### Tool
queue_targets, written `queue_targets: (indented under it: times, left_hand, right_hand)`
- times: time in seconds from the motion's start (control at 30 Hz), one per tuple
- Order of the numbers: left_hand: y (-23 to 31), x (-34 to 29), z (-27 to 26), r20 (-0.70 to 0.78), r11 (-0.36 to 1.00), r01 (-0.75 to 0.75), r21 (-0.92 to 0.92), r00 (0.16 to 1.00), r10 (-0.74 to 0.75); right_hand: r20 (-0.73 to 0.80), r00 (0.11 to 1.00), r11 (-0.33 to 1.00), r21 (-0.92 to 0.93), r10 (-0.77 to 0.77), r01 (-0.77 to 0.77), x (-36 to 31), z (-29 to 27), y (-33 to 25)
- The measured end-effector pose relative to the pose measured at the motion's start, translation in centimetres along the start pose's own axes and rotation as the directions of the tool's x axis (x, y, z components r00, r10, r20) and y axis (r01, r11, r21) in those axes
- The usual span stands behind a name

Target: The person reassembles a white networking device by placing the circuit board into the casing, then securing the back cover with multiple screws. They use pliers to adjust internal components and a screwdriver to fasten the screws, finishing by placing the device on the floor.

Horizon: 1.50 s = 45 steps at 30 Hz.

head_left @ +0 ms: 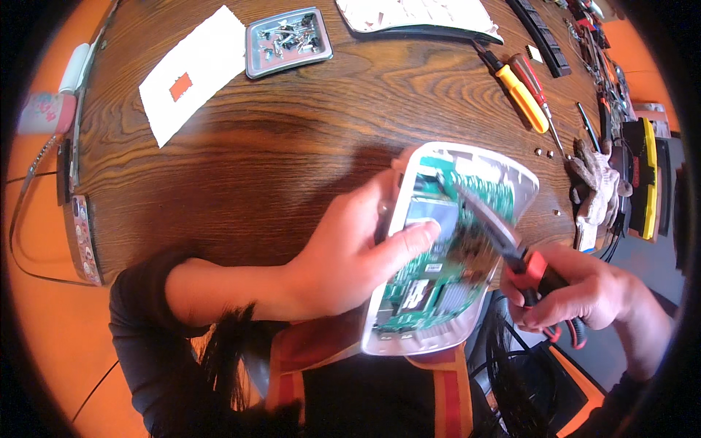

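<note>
My left hand (358,241) grips the edge of a white plastic casing (374,321), its thumb pressed over the inside. A green circuit board (420,310) lies in the casing, which is tilted above the table's near edge. Long-nosed pliers (491,223) with red and black handles are in my right hand (584,288), fingers wrapped round the handles. The pliers' jaws reach over the upper part of the board; whether they pinch anything there is too blurred to tell.
A metal tray (255,64) of screws stands at the back, beside a white paper (171,120) with a red patch. At right lie a yellow-handled screwdriver (524,98), a red-handled screwdriver (527,73) and a grey glove (597,182). A phone (86,241) rests on the left edge.
</note>
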State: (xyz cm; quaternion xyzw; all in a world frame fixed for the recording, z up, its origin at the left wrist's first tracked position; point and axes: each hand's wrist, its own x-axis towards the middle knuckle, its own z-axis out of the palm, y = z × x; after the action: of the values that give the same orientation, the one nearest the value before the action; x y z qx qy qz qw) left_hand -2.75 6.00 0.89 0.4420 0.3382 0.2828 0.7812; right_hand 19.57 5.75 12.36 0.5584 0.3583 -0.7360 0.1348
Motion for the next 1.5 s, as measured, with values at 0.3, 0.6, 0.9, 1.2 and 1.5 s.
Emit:
queue_targets:
  times: [0.3,0.6,0.9,1.2,1.5]
  left_hand:
    - [0.8,0.6,-0.2,0.061,0.998,0.06,-0.003,0.996,-0.059]
    - [0.3,1.0,-0.3,0.084,0.997,0.021,0.069,0.996,-0.027]
    - [0.1,1.0,-0.3,0.062,0.997,0.026,0.076,0.998,-0.03]
    - [-0.1,1.1,-0.3,0.064,0.996,-0.001,0.09,0.998,-0.005]
    - [-0.2,0.8,0.1,0.024,0.995,0.022,0.099,0.999,-0.024]
  right_hand:
    - [-0.262,0.944,0.937,0.23,-0.201,0.263,-2.7,0.0,2.7]
    - [-0.606,0.437,0.487,-0.795,-0.665,-0.361,0.5,3.7,4.0]
    - [-0.633,0.515,0.508,-0.773,-0.578,-0.379,1.8,4.6,2.7]
    - [-0.61,0.43,0.462,-0.789,-0.665,-0.404,2.0,4.9,2.3]
    - [-0.643,0.494,0.392,-0.757,-0.585,-0.522,3.2,5.6,2.0]
